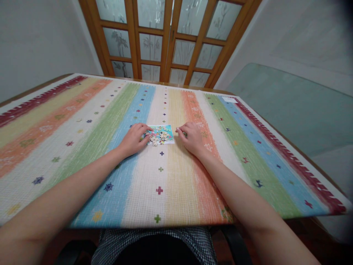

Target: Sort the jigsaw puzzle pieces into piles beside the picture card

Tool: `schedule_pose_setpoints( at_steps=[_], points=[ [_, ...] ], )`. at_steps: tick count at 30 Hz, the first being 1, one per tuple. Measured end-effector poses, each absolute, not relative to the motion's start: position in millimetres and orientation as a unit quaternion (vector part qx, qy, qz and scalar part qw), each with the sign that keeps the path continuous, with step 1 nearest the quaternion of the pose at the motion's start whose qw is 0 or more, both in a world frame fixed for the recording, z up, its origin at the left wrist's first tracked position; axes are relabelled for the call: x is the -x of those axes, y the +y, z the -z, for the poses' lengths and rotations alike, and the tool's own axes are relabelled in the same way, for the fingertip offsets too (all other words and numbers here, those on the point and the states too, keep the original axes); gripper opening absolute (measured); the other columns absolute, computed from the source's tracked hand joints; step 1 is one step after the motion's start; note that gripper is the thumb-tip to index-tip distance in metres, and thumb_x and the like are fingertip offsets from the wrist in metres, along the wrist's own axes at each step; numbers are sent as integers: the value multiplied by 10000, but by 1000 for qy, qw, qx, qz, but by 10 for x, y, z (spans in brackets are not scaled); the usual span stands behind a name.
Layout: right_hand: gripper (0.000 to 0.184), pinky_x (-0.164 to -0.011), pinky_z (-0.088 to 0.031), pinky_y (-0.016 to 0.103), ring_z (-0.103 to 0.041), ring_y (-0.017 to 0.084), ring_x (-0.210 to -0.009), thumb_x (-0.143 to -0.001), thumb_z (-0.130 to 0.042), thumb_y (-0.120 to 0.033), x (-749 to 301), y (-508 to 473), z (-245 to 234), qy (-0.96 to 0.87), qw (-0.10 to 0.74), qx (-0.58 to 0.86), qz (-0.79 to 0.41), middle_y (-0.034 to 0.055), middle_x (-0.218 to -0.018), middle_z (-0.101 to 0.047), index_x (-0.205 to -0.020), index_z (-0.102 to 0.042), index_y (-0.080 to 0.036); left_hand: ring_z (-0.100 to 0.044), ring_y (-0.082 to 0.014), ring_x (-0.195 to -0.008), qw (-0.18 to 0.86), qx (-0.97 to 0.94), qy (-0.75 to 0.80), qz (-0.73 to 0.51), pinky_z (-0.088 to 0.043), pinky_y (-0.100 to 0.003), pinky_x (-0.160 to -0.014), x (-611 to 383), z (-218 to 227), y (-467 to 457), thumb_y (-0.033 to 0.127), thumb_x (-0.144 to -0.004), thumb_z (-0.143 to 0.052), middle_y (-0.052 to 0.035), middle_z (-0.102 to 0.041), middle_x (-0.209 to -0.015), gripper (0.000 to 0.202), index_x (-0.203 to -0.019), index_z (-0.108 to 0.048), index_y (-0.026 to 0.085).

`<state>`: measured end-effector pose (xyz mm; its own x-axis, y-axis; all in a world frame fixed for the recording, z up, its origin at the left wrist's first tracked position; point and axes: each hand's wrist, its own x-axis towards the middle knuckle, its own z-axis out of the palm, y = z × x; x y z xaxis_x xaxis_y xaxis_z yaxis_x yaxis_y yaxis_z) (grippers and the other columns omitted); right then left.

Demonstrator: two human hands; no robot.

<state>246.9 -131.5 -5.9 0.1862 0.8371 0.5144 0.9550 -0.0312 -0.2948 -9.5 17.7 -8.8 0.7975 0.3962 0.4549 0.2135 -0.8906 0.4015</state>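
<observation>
A small blue puzzle board (168,129) is lying flat near the middle of the desk (165,191), on the pale stripe of the striped cloth covering it. The board is carrying a loose heap of jigsaw pieces (159,138), bunched toward its 7 o'clock corner, while the 1 o'clock corner is showing bare blue print.

The left hand (135,139) is resting at the board's 9 o'clock side, palm down. Its grip is lying loosely spread, fingertips (146,129) reaching over the board's left edge and touching the nearest pieces without closing on any.

The right hand (191,138) is sitting at 3 o'clock, just beside the board's right edge. Its thumb and forefinger are drawing together there; whether that grip is pinching a piece is too small to tell.

Both forearms are stretching across the cloth from 6 o'clock. A white label (229,99) is lying well apart at 1 o'clock, near the desk's far right corner. Wooden doors (165,40) with frosted panes are standing beyond at 12 o'clock.
</observation>
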Motion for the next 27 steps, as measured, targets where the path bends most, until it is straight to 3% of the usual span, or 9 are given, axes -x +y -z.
schedule_pose_setpoints(
  at_steps=[8,21,27],
  points=[
    [341,-885,-371,429,-553,265,-960,-1052,-481,-374,-2276,-1325,64,-679,273,677,78,98,-943,-700,-918,-754,-219,-540,-351,-1284,117,-958,156,-208,-409,-547,-1120,111,87,135,614,-834,-778,-129,-620,-1342,578,-1265,-665,246],
    [353,-903,-371,443,-555,274,-1000,-1059,-475,-391,-2215,-1347,36,-700,259,663,56,106,-977,-705,-963,-768,-218,-552,-303,-1276,118,-960,131,-218,-416,-518,-1115,123,119,167,429,-968,-678,-100,-631,-1350,233,-1125,-732,266],
    [335,-897,-370,438,-554,273,-1000,-1057,-487,-381,-2209,-1348,46,-702,257,661,62,104,-986,-711,-977,-765,-212,-581,-298,-1237,120,-958,119,-233,-436,-509,-1082,117,116,172,400,-1007,-617,-117,-658,-1300,239,-1128,-752,243]
  ],
)
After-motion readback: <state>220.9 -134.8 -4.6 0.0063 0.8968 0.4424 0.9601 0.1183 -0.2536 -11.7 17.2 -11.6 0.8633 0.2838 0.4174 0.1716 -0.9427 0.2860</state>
